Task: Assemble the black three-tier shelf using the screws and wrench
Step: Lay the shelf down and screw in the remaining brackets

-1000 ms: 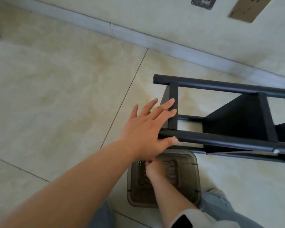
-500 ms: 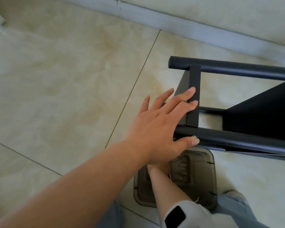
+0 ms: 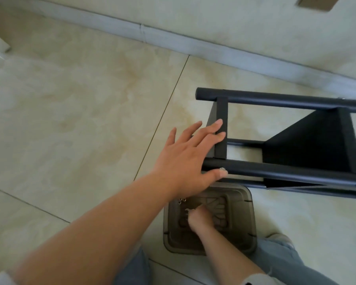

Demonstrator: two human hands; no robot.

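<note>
The black three-tier shelf [image 3: 286, 171] lies on its side on the tiled floor at the right. My left hand [image 3: 185, 161] rests flat on its near end. The straight fingers lie across the short crossbar and the thumb sits under the lower tube. Below it stands a brown plastic tray [image 3: 240, 223] with several small silver screws [image 3: 182, 200] at its upper left corner. My right hand [image 3: 200, 220] reaches into the tray with its fingers bunched downward near a small pale piece. Whether it holds anything is hidden. No wrench is visible.
A pale skirting board [image 3: 214, 48] and wall run across the top, close behind the shelf. My jeans-clad knees [image 3: 286, 264] flank the tray at the bottom. Beige floor tiles stretch out to the left.
My left hand stays on the shelf's end. My right hand has shifted slightly inside the tray, coming out from under my left hand. The view has tilted a little.
</note>
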